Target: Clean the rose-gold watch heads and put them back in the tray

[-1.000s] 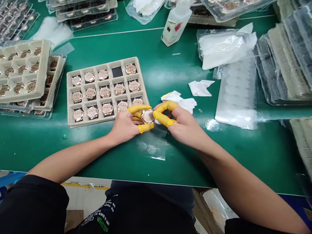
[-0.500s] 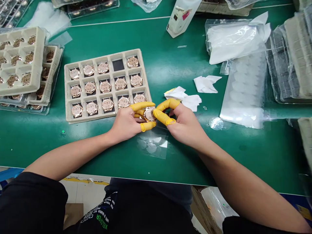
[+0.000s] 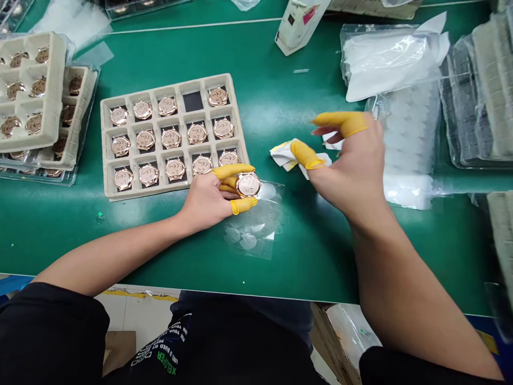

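Note:
My left hand, with yellow finger cots on, pinches a rose-gold watch case by its edges, the engraved back facing up. My right hand, also in yellow finger cots, is raised to the right with thumb and fingers spread and nothing visible between them. Beneath its thumb lies a crumpled white wipe, and another is partly hidden behind the hand. Left of the held case is a beige tray of similar watch cases; one compartment shows only its black lining. A clear film sheet with round pieces lies below my left hand.
Stacked trays of watch cases stand at the left. A white box-like container is at the back. On the right are a bag of white sheets, a translucent strip and stacked empty trays.
My right hand has left the watch case, moved right and up, and spread its fingers. Another clear film now shows beside the case. My left hand still holds the case.

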Action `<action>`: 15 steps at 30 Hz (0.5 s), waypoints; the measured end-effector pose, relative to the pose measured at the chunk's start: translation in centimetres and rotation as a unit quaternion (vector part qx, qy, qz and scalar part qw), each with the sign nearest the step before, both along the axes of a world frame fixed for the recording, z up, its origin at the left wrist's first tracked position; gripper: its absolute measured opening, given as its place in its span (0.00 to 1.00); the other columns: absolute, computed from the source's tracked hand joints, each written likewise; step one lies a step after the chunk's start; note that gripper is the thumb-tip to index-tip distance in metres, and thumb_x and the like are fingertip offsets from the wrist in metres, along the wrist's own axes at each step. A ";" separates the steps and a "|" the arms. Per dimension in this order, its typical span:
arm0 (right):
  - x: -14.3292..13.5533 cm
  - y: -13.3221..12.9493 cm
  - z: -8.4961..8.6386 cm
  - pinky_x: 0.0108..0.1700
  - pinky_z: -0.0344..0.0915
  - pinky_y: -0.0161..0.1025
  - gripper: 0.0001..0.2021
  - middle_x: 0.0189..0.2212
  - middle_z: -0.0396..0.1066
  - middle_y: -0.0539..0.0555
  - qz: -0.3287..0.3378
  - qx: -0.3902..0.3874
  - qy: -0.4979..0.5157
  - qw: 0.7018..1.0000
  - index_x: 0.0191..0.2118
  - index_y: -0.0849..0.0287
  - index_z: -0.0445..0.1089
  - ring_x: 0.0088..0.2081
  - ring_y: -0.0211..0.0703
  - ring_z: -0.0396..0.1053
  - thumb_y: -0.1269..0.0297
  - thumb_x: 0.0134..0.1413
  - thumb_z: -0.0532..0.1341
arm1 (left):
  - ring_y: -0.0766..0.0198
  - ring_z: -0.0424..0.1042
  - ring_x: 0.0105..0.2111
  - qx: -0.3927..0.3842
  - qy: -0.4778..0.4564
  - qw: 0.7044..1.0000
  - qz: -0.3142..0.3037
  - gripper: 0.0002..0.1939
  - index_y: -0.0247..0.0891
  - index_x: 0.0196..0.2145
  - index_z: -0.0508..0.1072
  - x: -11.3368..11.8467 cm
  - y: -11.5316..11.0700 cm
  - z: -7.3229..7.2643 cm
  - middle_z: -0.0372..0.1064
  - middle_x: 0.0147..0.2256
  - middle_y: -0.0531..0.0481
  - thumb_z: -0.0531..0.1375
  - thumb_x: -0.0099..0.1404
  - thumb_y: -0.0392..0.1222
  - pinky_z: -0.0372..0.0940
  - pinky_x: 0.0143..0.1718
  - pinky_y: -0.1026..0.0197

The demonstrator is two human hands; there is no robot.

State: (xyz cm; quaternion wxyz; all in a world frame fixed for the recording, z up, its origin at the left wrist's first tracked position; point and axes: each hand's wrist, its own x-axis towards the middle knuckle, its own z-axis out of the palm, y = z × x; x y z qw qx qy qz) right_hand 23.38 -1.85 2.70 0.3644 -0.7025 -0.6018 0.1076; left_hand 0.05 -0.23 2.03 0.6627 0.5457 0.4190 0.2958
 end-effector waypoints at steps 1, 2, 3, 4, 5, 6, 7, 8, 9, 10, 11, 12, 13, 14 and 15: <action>0.7 0.4 -0.4 0.49 0.61 0.54 0.14 0.41 0.76 0.59 -0.002 -0.020 -0.027 0.999 0.43 0.55 0.77 0.43 0.54 0.66 0.58 0.52 0.71 | 0.63 0.82 0.36 0.000 0.000 1.000 -0.002 0.34 0.35 0.54 0.79 0.0 0.0 0.0 0.82 0.39 0.48 0.75 0.47 0.36 0.81 0.45 0.59; 1.2 0.8 -0.7 0.48 0.60 0.54 0.11 0.38 0.76 0.59 0.001 -0.041 -0.037 0.998 0.40 0.56 0.78 0.42 0.54 0.66 0.60 0.51 0.72 | 0.63 0.82 0.36 0.001 0.000 1.000 -0.003 0.34 0.36 0.54 0.79 0.0 0.0 0.1 0.82 0.39 0.48 0.75 0.47 0.36 0.81 0.45 0.59; 1.6 1.0 -0.9 0.46 0.60 0.53 0.08 0.35 0.75 0.58 0.000 -0.049 -0.030 0.998 0.38 0.56 0.78 0.39 0.52 0.66 0.60 0.52 0.71 | 0.63 0.81 0.36 0.001 -0.001 1.000 -0.003 0.34 0.36 0.54 0.79 0.0 0.0 0.1 0.81 0.38 0.48 0.75 0.47 0.36 0.81 0.45 0.59; 1.9 1.2 -0.9 0.45 0.61 0.52 0.07 0.34 0.74 0.58 -0.004 -0.043 -0.013 0.999 0.37 0.56 0.77 0.38 0.51 0.65 0.59 0.56 0.70 | 0.63 0.82 0.36 0.002 -0.001 1.000 -0.003 0.34 0.36 0.54 0.79 0.0 0.0 0.1 0.81 0.39 0.48 0.76 0.47 0.36 0.81 0.45 0.59; 2.1 1.3 -0.8 0.45 0.61 0.52 0.07 0.35 0.74 0.58 -0.015 -0.025 0.002 1.000 0.39 0.55 0.77 0.38 0.51 0.66 0.58 0.60 0.67 | 0.63 0.82 0.36 0.002 -0.001 1.000 -0.003 0.34 0.36 0.53 0.79 -0.1 0.0 0.1 0.81 0.39 0.48 0.76 0.47 0.36 0.81 0.45 0.59; 2.2 1.3 -0.7 0.46 0.62 0.52 0.09 0.38 0.73 0.60 -0.036 0.005 0.005 0.999 0.42 0.54 0.76 0.40 0.52 0.66 0.56 0.63 0.65 | 0.62 0.82 0.37 0.003 -0.001 1.000 -0.003 0.33 0.36 0.53 0.79 -0.1 0.0 0.1 0.82 0.39 0.48 0.76 0.47 0.37 0.81 0.45 0.59; 2.3 1.3 -0.5 0.49 0.61 0.54 0.10 0.41 0.72 0.62 -0.063 0.037 -0.007 0.997 0.45 0.53 0.76 0.44 0.55 0.66 0.54 0.65 0.64 | 0.62 0.82 0.37 0.005 -0.001 1.000 -0.003 0.33 0.36 0.53 0.79 -0.1 0.0 0.1 0.82 0.39 0.47 0.76 0.47 0.37 0.81 0.45 0.59; 2.3 1.3 -0.3 0.53 0.60 0.56 0.11 0.45 0.71 0.64 -0.087 0.059 -0.030 0.994 0.46 0.53 0.75 0.48 0.58 0.65 0.53 0.65 0.63 | 0.62 0.82 0.37 0.007 -0.002 1.000 -0.005 0.33 0.36 0.53 0.79 -0.1 0.0 0.0 0.81 0.39 0.48 0.76 0.47 0.37 0.81 0.45 0.59; 2.3 1.3 -0.4 0.55 0.58 0.59 0.12 0.46 0.69 0.65 -0.099 0.065 -0.057 0.991 0.47 0.53 0.74 0.50 0.60 0.63 0.52 0.65 0.63 | 0.63 0.82 0.36 0.008 -0.003 1.000 -0.005 0.33 0.36 0.53 0.79 -0.1 0.0 0.0 0.81 0.39 0.48 0.76 0.47 0.37 0.81 0.44 0.59; 2.3 1.3 -0.6 0.56 0.57 0.61 0.13 0.47 0.68 0.66 -0.094 0.054 -0.082 0.991 0.46 0.54 0.74 0.52 0.62 0.62 0.51 0.64 0.64 | 0.63 0.81 0.36 0.010 -0.004 1.000 -0.006 0.33 0.36 0.53 0.79 -0.1 0.0 0.0 0.81 0.38 0.48 0.76 0.47 0.37 0.81 0.44 0.59; 2.1 1.3 -1.0 0.56 0.57 0.62 0.14 0.45 0.68 0.66 -0.077 0.038 -0.098 0.992 0.44 0.55 0.74 0.52 0.64 0.62 0.51 0.63 0.65 | 0.63 0.81 0.35 0.010 -0.006 1.000 -0.006 0.33 0.35 0.53 0.79 -0.1 0.0 0.0 0.81 0.38 0.48 0.76 0.47 0.37 0.81 0.44 0.60; 1.9 1.4 -1.5 0.55 0.58 0.63 0.15 0.44 0.68 0.65 -0.049 0.019 -0.103 0.993 0.43 0.56 0.74 0.51 0.64 0.62 0.50 0.60 0.67 | 0.64 0.81 0.35 0.010 -0.007 1.000 -0.007 0.33 0.35 0.53 0.79 -0.1 0.0 -0.1 0.81 0.37 0.49 0.76 0.48 0.36 0.81 0.44 0.60; 1.7 1.5 -2.1 0.54 0.59 0.63 0.15 0.41 0.68 0.64 -0.018 0.005 -0.102 0.995 0.41 0.57 0.73 0.50 0.64 0.63 0.50 0.58 0.68 | 0.64 0.81 0.34 0.010 -0.008 1.000 -0.006 0.33 0.36 0.53 0.79 -0.1 -0.1 -0.1 0.81 0.37 0.49 0.75 0.48 0.36 0.81 0.43 0.60; 1.5 1.5 -2.5 0.52 0.60 0.62 0.16 0.39 0.68 0.63 0.006 -0.002 -0.096 0.995 0.41 0.57 0.73 0.50 0.63 0.63 0.51 0.55 0.70 | 0.64 0.81 0.34 0.009 -0.007 1.000 -0.005 0.33 0.36 0.53 0.79 -0.1 -0.1 -0.1 0.81 0.36 0.50 0.75 0.48 0.36 0.81 0.43 0.60; 1.2 1.6 -2.8 0.52 0.62 0.61 0.16 0.38 0.68 0.62 0.019 -0.008 -0.087 0.996 0.40 0.57 0.72 0.49 0.63 0.64 0.53 0.53 0.71 | 0.64 0.81 0.34 0.009 -0.006 1.000 -0.005 0.33 0.36 0.54 0.79 -0.1 -0.1 -0.1 0.80 0.36 0.50 0.75 0.48 0.36 0.81 0.43 0.60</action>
